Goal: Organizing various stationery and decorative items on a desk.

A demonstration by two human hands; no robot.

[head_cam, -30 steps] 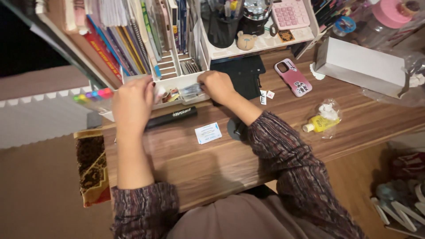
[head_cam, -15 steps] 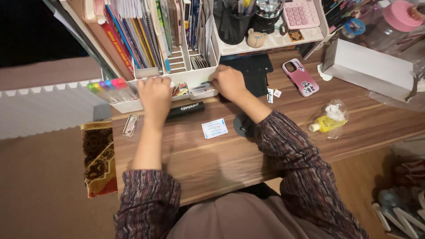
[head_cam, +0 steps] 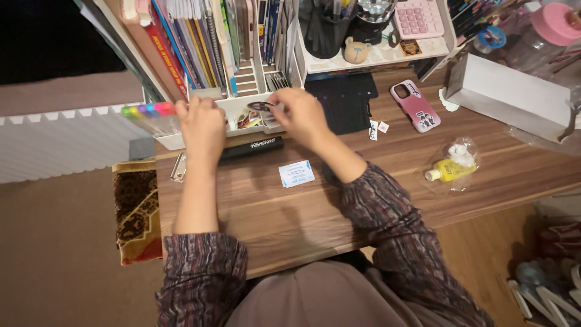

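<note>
My right hand (head_cam: 301,115) pinches a small clear packet with a dark rim (head_cam: 260,106) just above the white desk organizer tray (head_cam: 175,142). My left hand (head_cam: 203,124) lies on the tray's left part with its fingers curled down into a compartment, so the fingertips are hidden. Small colourful bits (head_cam: 247,119) lie in the tray between my hands. In front of the tray lies a black pen-like case (head_cam: 251,147), with a small white card (head_cam: 296,174) nearer to me.
Books (head_cam: 193,42) fill the organizer behind the tray. Bright highlighters (head_cam: 148,112) and a metal clip (head_cam: 178,168) lie at the left. A pink phone (head_cam: 415,106), a yellow bottle in a bag (head_cam: 451,166) and a white box (head_cam: 514,91) lie to the right.
My right hand has lifted the small packet up out of the tray. My left hand has shifted a little left along the tray. The view has tilted slightly.
</note>
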